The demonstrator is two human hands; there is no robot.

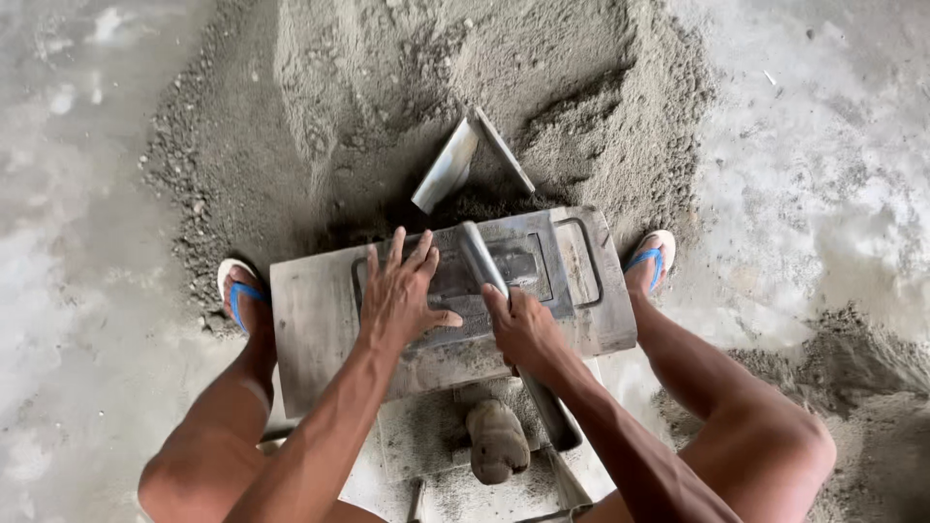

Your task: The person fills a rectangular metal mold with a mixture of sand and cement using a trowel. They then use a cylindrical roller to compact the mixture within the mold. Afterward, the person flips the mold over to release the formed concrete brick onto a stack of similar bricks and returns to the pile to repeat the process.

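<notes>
Pressing down at the centre of the frame, your left hand [402, 295] lies flat on the mould [320, 320], fingers spread apart and pointing up the frame, thumb stretched right toward the bar [477, 254]. That bar is a grey metal handle slanting across the mould's recessed middle; your right hand [523, 329] is clamped around its lower part, fingers wrapped tight, so the bar comes out above your knuckles and passes on below your wrist. The mould itself sits between your two sandals [237, 291], its far edge touching the sand pile [387, 97] that fills the upper middle of the frame. A scoop [450, 165] lies in the sand just above the mould. Below your hands, a lump [496, 441] rests on a stained slab [417, 436].
</notes>
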